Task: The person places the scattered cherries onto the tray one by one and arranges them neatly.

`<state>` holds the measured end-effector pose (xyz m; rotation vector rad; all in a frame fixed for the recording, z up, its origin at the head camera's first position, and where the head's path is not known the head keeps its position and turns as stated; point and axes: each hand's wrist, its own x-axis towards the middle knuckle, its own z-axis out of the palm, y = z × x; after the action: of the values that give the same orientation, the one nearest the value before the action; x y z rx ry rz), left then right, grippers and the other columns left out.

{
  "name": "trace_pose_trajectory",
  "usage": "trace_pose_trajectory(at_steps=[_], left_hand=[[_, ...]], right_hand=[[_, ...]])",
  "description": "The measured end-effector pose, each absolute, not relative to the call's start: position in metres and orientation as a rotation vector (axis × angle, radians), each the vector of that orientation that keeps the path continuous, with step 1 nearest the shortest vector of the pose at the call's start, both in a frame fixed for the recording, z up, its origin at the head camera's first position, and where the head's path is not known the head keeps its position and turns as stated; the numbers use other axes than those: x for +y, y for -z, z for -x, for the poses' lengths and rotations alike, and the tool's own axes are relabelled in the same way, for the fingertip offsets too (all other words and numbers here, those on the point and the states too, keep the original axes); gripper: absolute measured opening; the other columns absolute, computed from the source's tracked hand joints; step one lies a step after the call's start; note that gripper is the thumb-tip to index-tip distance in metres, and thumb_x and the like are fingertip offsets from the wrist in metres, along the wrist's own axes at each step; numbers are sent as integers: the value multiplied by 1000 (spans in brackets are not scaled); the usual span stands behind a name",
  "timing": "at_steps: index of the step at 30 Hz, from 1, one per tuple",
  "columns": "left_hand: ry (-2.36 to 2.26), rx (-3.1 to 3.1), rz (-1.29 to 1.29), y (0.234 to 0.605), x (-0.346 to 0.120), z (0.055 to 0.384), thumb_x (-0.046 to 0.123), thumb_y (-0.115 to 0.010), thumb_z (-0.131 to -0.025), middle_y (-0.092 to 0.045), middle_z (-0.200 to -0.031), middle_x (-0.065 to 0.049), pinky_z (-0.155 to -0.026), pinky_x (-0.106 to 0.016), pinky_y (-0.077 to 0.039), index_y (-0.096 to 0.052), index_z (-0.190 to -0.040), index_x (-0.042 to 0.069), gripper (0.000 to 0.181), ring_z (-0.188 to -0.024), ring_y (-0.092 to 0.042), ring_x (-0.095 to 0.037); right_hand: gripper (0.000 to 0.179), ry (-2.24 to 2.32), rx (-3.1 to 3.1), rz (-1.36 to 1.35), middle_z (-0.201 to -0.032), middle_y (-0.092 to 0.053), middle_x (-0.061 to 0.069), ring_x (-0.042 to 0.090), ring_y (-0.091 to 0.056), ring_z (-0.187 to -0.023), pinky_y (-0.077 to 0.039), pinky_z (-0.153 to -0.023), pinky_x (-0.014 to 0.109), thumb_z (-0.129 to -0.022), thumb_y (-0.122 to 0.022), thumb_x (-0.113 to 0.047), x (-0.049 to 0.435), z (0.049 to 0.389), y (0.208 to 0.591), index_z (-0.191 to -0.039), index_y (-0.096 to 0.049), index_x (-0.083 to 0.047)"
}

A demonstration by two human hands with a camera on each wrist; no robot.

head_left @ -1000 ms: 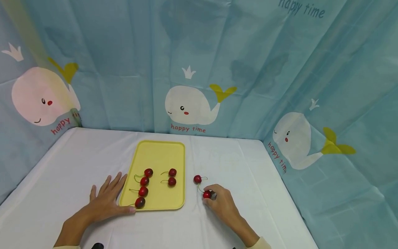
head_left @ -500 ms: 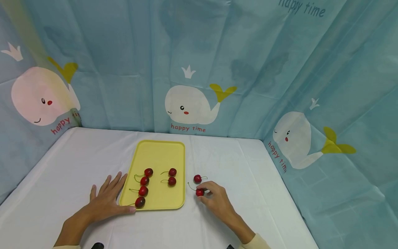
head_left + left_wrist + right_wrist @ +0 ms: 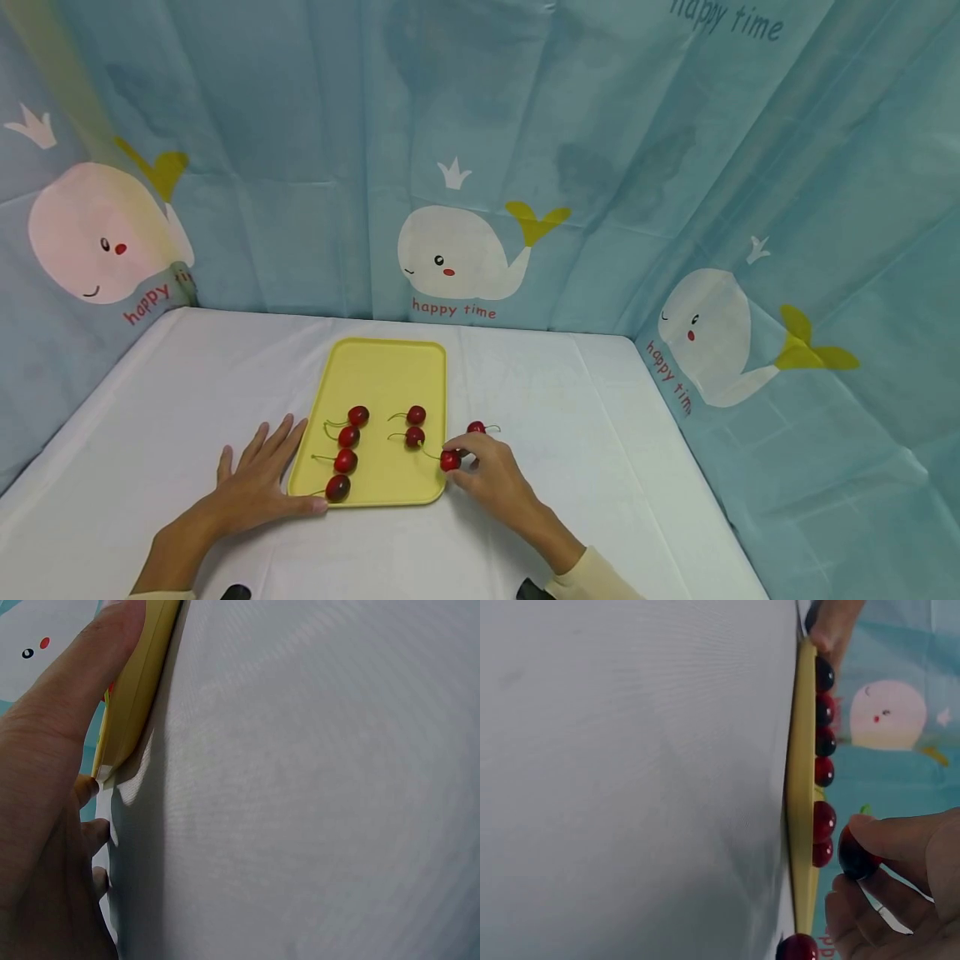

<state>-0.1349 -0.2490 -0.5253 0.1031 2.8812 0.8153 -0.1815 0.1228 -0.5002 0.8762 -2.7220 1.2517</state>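
Note:
My right hand (image 3: 491,479) pinches a dark red cherry (image 3: 450,461) between thumb and fingers, over the right rim of the yellow tray (image 3: 382,367). In the right wrist view that cherry (image 3: 857,853) is held up off the tray, its stem pointing away. My left hand (image 3: 258,483) lies spread at the tray's lower left corner, thumb along the near rim and fingertips by the left side. On the tray, several cherries (image 3: 346,460) stand in a column at the left, with two more cherries (image 3: 415,437) at the right.
One more cherry (image 3: 476,427) lies on the white tablecloth (image 3: 585,433) right of the tray, partly hidden behind my right hand. A blue curtain (image 3: 480,125) with printed whales stands behind and beside the table.
My right hand has moved left with the pinched cherry, from the cloth beside the tray to over its right rim. The left hand and the tray have stayed put.

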Motion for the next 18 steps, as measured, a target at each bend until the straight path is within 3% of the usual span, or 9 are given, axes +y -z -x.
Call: trace_pose_trajectory(at_steps=[12,18], left_hand=[[-811,2875,-98,526,-250,135,74,-80,-75,-13,-173,-31,-107,-89,15,-19,-169,9,130,-155,-2,-63],[-822,2862,-86,528,-249,135,75,-80,-74,-12,-174,-30,-107,-88,19,-17,-170,10,132,-156,0,-62]], right_hand=[[29,-1179,-2720,-948,-114,-77,-2,7,-68,-105,-58,-86,22,-88,-84,-4,98,186,507,-116,-78,-11],[30,-1102,-2791,-949,-119,-76,-5,8,-67,-114,-56,-99,26,-91,-84,-10,86,186,507,-120,-78,-11]])
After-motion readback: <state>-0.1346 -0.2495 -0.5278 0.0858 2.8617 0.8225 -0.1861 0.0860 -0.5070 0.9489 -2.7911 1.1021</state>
